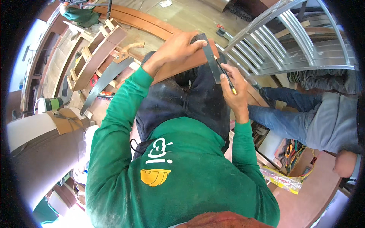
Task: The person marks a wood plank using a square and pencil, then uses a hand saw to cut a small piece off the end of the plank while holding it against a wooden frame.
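My left hand (175, 49) holds a dark flat metal blade (211, 60), perhaps the blade of a square, across a reddish-brown wooden board (175, 70) over my thighs. Its thumb presses on the blade's upper end; some fingertips are hidden. My right hand (236, 93) is closed on a black-and-yellow pencil (233, 89), whose tip is beside the blade's right edge. A handsaw (102, 87) with a wooden handle lies to the left of the board, near my left forearm.
A wooden frame with blocks (94, 55) is at upper left, an aluminium ladder (287, 36) at upper right. A co-worker in grey and jeans (323, 117) is close on my right, above tools and wires (294, 152). A white cylinder (42, 148) is at left.
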Tool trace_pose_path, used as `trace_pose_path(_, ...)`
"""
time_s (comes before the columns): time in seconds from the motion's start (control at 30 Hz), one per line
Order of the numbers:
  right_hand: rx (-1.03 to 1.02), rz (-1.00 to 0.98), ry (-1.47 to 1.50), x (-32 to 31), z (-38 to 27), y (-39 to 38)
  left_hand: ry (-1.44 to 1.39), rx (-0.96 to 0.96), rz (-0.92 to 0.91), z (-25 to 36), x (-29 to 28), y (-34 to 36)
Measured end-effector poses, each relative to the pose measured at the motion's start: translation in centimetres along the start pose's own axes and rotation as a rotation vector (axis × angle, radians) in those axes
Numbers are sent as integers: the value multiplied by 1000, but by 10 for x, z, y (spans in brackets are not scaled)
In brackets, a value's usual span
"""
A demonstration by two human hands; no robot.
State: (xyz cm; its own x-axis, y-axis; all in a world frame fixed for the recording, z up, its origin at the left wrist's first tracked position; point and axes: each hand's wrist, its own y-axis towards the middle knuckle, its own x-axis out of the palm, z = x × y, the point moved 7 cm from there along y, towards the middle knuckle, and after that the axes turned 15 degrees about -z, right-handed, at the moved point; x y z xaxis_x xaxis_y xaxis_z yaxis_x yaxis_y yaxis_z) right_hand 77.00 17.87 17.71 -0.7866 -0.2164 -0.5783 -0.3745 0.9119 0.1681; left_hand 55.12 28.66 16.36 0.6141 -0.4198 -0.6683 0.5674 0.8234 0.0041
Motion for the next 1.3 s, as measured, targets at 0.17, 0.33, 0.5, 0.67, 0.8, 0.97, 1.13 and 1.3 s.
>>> trace_pose_path(0.17,78,3,64,6,35,-1,-116,-183,-358,-34,30,38)
trace_pose_path(0.33,116,-23,155,20,64,5,-278,-169,-460,-79,62,58)
trace_pose_path(0.5,137,-70,122,19,52,-1,-436,-253,-545,-117,77,58)
trace_pose_path(0.67,121,-75,55,12,51,-8,-551,-258,-574,-101,79,56)
trace_pose_path(0.8,115,-77,82,12,45,-4,-554,-270,-558,-108,80,55)
trace_pose_path(0.97,120,-124,48,10,54,-2,-600,-239,-607,-112,83,58)
trace_pose_path(1.13,117,-119,48,8,53,-5,-610,-252,-596,-113,84,58)
trace_pose_path(1.3,121,-131,126,15,50,3,-603,-272,-612,-123,86,56)
